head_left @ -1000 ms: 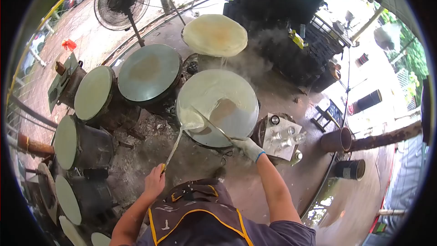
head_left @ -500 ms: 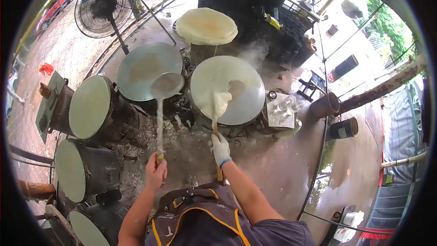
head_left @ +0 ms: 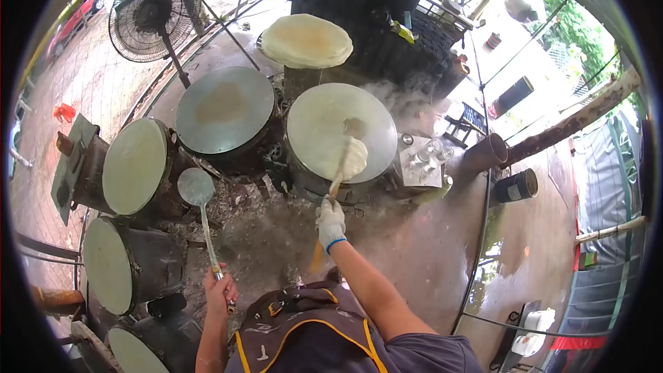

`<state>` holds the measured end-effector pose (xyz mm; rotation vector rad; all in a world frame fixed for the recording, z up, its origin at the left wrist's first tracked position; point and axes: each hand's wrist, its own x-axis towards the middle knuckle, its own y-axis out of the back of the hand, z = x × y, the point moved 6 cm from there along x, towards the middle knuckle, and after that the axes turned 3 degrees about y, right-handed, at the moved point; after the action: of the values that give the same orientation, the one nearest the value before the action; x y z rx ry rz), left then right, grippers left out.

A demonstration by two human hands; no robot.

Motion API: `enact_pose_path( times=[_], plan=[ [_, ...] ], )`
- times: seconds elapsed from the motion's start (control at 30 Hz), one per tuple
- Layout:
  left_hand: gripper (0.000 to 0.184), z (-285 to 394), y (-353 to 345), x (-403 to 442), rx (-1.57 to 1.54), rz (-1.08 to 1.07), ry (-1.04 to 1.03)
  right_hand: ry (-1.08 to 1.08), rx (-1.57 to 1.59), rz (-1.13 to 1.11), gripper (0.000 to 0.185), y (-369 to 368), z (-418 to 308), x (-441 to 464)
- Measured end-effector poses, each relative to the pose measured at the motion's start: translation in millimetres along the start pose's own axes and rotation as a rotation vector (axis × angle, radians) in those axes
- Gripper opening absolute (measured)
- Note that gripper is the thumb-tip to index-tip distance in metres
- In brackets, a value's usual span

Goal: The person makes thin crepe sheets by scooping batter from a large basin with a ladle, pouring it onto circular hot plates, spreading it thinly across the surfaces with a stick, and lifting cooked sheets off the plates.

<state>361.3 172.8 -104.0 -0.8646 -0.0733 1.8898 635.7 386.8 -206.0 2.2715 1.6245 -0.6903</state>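
Open-sided yard, a standing fan at upper left, stacked pancakes at upper centre. The round griddle lies up and slightly right of the gloved right hand, which is the nearer one and grips a wooden paddle, long axis pointing up into the batter lump. The left hand, at lower left, clasps a ladle clear of the griddle.

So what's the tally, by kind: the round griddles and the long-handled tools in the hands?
Pale-coated round griddles: 4, one cut off at the bottom edge
Grey round griddle with brown patch: 1
Long metal ladle, left hand: 1
Wooden-handled spreading tool, gloved right hand: 1
Total: 7
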Motion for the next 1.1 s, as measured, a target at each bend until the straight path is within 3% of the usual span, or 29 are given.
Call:
enact_pose_path(
  times=[0.1, 0.13, 0.23, 0.27, 0.33, 0.4, 0.5, 0.53, 0.67, 0.77, 0.8, 0.9, 0.93, 1.03, 1.1],
  plan=[
    [0.026, -7, -6, -7, -0.033, 0.022, 0.035, 0.082, -0.409, -0.227, 0.027, 33, 26, 14],
    [0.025, -10, -10, -7, -0.044, 0.025, 0.041, 0.194, -0.312, -0.131, 0.027, 55, 44, 41],
    [0.025, -17, -24, -8, -0.062, -0.006, 0.024, -0.007, -0.167, -0.049, 0.034, 78, -15, 35],
    [0.025, -20, -34, -11, -0.075, -0.008, 0.023, 0.020, -0.163, -0.092, 0.031, 75, -36, 27],
    [0.025, -22, -60, -14, -0.100, -0.014, 0.017, 0.188, -0.305, -0.436, 0.031, 74, -8, 28],
    [0.024, -31, -82, -13, -0.103, -0.026, 0.012, -0.083, -0.515, -0.513, 0.031, 100, -27, -9],
    [0.024, -47, -126, -12, -0.105, -0.041, -0.001, -0.045, -0.279, -0.361, 0.031, 159, -14, 35],
    [0.024, -52, -140, -13, -0.100, -0.045, -0.001, -0.078, -0.385, -0.330, 0.037, 174, -42, 39],
    [0.024, -78, -197, -10, -0.108, -0.070, -0.012, 0.169, -0.493, -0.352, 0.032, 201, -81, 92],
    [0.023, -86, -235, -7, -0.081, -0.084, -0.027, 0.336, -0.931, -0.538, 0.031, 229, -85, 91],
    [0.022, -90, -246, -8, -0.070, -0.081, -0.029, 0.307, -0.980, -0.495, 0.033, 239, -102, 99],
    [0.022, -96, -272, -10, -0.056, -0.047, -0.042, 0.444, -0.968, -0.362, 0.034, 229, -140, 148],
    [0.021, -97, -277, -11, -0.054, -0.032, -0.047, 0.373, -0.917, -0.363, 0.033, 222, -160, 149],
    [0.022, -97, -287, -11, -0.066, -0.042, -0.058, 0.469, -0.843, -0.583, 0.032, 215, -152, 140],
    [0.023, -97, -286, -7, -0.084, -0.046, -0.065, 0.422, -0.930, -0.697, 0.033, 235, -132, 125]
  ],
)
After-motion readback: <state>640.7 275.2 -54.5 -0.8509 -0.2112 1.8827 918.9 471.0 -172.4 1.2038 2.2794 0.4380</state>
